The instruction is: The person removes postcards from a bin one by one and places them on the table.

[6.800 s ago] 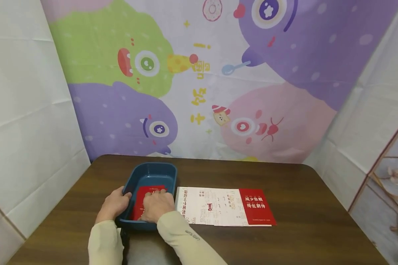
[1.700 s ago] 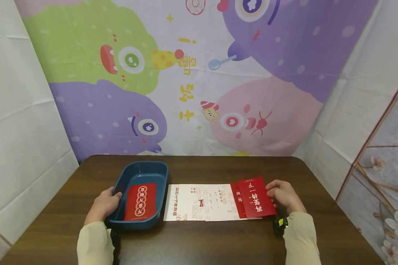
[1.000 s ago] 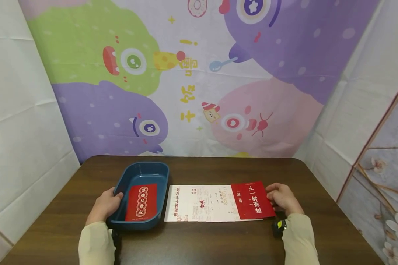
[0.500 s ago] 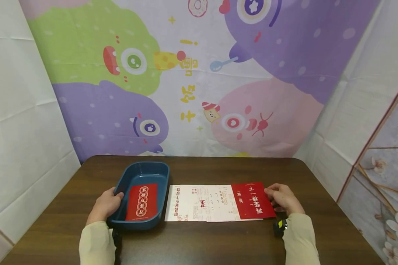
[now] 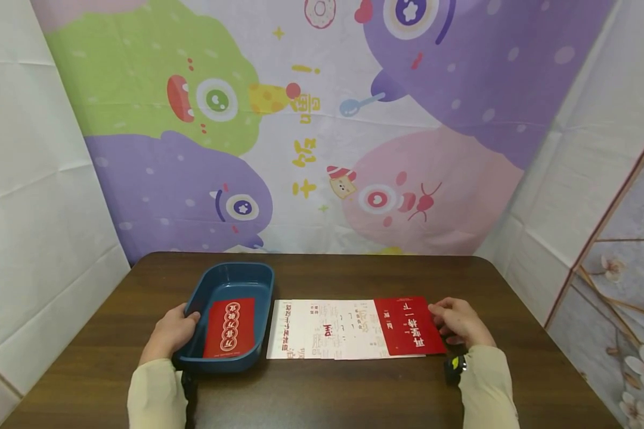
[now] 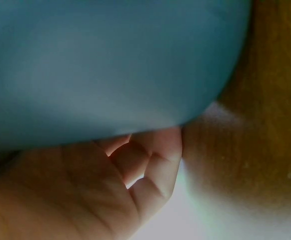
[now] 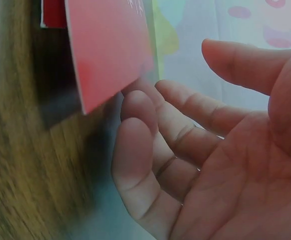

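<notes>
My left hand [image 5: 172, 330] grips the left side of a blue rectangular dish [image 5: 242, 291], thumb over the rim; in the left wrist view its curled fingers sit against the dish wall [image 6: 110, 70]. Inside the dish lies a red card [image 5: 229, 328] with ringed white characters. Right of it, several overlapping white printed cards [image 5: 349, 330] form a row ending in red ones. The rightmost red card [image 5: 415, 325] overlaps another red card. My right hand [image 5: 456, 322] is at its right edge; the right wrist view shows loosely bent fingers by the card [image 7: 105, 55] and the thumb apart.
The dark wooden table [image 5: 327, 393] has rounded far corners. Behind it hangs a cloth [image 5: 322, 232] with cartoon monsters. White panels [image 5: 48, 179] flank the table on both sides.
My right hand has moved from inside the dish to the row's right end. A red card has been added there, first tilted, then lowered. My left hand stays on the dish.
</notes>
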Demonstrator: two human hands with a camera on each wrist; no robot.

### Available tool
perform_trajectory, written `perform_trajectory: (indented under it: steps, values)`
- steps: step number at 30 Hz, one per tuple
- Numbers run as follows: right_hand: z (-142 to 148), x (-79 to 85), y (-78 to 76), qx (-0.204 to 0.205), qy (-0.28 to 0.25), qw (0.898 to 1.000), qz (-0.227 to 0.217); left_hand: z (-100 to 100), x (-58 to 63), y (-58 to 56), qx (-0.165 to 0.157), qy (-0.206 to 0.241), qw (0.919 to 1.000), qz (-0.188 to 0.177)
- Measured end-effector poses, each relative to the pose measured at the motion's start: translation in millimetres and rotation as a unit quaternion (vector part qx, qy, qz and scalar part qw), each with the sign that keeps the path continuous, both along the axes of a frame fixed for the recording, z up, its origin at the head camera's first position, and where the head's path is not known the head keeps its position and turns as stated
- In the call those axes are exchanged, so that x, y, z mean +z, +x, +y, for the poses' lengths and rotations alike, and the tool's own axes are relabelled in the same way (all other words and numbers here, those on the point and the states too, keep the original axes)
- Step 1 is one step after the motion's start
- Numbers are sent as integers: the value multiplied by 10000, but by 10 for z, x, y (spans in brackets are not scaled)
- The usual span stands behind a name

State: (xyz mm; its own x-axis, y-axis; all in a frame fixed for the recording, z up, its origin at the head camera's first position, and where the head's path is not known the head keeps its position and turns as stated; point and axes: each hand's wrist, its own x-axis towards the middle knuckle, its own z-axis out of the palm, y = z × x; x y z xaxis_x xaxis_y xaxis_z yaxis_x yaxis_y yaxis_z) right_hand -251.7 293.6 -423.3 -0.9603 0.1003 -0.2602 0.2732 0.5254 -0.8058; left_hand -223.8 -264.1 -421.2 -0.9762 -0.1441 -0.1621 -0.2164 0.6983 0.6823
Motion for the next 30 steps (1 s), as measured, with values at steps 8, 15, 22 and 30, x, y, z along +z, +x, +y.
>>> perform_trajectory:
  steps: [8, 15, 22, 30]
  values:
    - [14, 20, 22, 98, 115, 9998, 153, 12, 15, 26, 17, 110, 9999, -59]
    - [-53, 55, -37, 620, 515, 9963, 311, 13, 20, 26, 20, 63, 10000, -40]
    - [-86, 27, -9, 794, 565, 9948, 303, 8, 13, 15, -5, 69, 10000, -61]
    - [-81, 32, -7, 787, 518, 9950, 338, 11, 13, 14, 12, 116, 9999, -119]
